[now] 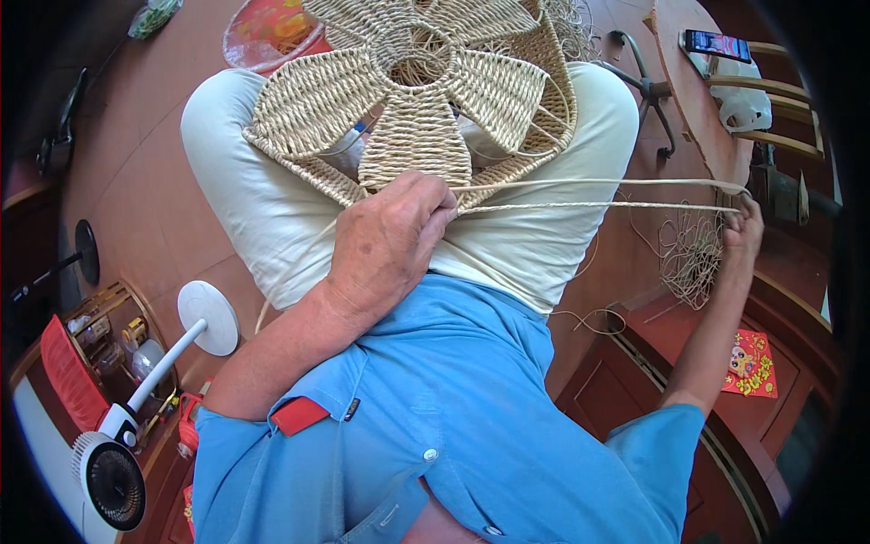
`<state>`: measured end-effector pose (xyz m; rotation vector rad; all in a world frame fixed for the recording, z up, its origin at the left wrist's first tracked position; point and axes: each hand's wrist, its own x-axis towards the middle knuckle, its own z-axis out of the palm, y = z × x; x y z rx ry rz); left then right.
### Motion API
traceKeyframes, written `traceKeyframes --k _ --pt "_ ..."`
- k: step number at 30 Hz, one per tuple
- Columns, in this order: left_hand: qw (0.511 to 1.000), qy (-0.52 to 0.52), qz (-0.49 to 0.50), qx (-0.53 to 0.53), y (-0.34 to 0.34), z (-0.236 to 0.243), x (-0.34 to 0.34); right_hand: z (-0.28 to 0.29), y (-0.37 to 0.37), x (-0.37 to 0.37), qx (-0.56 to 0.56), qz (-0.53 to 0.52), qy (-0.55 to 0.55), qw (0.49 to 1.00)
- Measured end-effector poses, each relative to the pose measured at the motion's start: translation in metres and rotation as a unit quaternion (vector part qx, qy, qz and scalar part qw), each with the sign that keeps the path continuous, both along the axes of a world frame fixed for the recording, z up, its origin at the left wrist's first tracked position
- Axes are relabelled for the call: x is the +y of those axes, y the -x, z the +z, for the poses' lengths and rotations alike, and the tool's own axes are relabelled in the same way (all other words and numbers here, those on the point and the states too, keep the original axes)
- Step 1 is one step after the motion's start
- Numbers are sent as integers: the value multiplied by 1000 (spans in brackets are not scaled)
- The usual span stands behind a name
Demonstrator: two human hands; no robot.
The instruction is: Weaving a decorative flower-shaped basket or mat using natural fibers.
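A woven straw piece (pixel 417 150) with several petal-shaped panels round an open ring lies across my lap. Its outer woven rim shows below and to the right of the petals. My left hand (pixel 390 227) is closed at the tip of the nearest petal, pinching the work where the cord meets it. Two lengths of straw cord (pixel 598 206) run from there to the right. Far out to the right, my right hand (pixel 743 222) grips the other end of the cord and holds it taut. The pinched spot itself is hidden behind my left fingers.
Loose cord lies in a tangle (pixel 691 258) on the floor at right. A table (pixel 702 100) with a phone (pixel 718 45) stands at upper right, near a chair base (pixel 648 89). At left are a white fan (pixel 113 480) and a red basin (pixel 272 36) beyond my knee.
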<state>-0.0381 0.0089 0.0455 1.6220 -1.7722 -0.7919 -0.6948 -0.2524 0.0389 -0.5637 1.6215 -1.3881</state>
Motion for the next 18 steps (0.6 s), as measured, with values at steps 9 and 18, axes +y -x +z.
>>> traceKeyframes --k 9,18 --pt "999 -10 43 12 4 1 0 38 285 -13 59 -302 -25 951" --pt "991 -105 -33 73 -19 10 -22 50 121 69 276 -8 -57 959"
